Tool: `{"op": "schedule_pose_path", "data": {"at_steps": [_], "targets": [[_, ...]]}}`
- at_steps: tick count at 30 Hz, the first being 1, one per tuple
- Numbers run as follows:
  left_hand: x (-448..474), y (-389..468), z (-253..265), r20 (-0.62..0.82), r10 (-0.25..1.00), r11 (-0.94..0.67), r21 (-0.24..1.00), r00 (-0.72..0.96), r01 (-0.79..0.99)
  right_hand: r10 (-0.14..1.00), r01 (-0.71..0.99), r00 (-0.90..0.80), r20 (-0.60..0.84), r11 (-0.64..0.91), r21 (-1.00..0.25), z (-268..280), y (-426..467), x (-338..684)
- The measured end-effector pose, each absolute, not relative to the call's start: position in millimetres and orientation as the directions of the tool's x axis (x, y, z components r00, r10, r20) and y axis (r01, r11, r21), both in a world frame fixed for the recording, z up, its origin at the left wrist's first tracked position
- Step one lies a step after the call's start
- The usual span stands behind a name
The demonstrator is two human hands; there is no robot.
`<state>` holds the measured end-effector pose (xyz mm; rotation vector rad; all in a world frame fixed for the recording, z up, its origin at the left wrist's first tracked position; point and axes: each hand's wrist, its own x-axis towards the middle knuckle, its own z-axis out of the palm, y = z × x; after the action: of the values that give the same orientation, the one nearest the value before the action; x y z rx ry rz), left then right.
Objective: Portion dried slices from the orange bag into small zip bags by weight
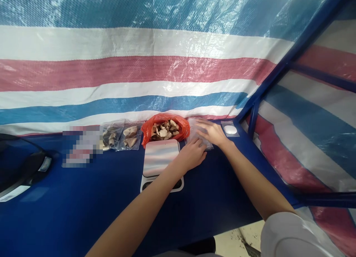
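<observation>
A stack of clear plastic bags (191, 125) lies on the blue table, right of an orange-red plastic bag (182, 124) full of dried brown and cream pieces (164, 131). My left hand (194, 153) rests at the near edge of the clear bags with its fingers curled in on them. From the right, my right hand (213, 132) reaches over the same bags, fingers stretched out and apart. Beneath my left forearm stands a kitchen scale (161, 157) with a shiny plate and nothing on it; part of its front panel is hidden by the arm.
Two filled clear bags (130, 138) lie left of the orange-red bag. A small bag with a white round item (230, 129) lies at the far right. A black object (25, 168) occupies the left side. A striped tarp (139, 71) and blue frame bars (278, 75) enclose the table.
</observation>
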<state>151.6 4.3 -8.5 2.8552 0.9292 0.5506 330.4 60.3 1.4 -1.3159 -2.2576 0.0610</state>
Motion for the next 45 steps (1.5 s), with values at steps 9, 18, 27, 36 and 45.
{"op": "schedule_pose_path", "data": {"at_steps": [9,18,27,36,45], "targets": [[145,0,-10,0.314,0.614,-0.784,0.14,0.724,0.605,0.696,0.734,-0.61,0.379,0.676,-0.061,-27,77,333],[141,0,-11,0.25,0.658,-0.75,0.144,0.71,0.645,0.677,0.708,-0.636,0.372,0.703,-0.069,-27,84,333],[141,-3,-8,0.272,0.68,-0.722,0.086,0.681,0.686,0.733,0.71,-0.562,0.383,0.666,-0.231,-7,84,335],[101,-19,10,0.492,0.665,-0.716,0.202,0.563,0.669,0.775,0.698,-0.463,0.431,0.618,-0.362,15,26,336],[5,-30,10,0.59,0.737,-0.55,0.241,0.329,0.8,0.8,0.776,-0.472,0.371,0.576,-0.256,0,-33,298]]}}
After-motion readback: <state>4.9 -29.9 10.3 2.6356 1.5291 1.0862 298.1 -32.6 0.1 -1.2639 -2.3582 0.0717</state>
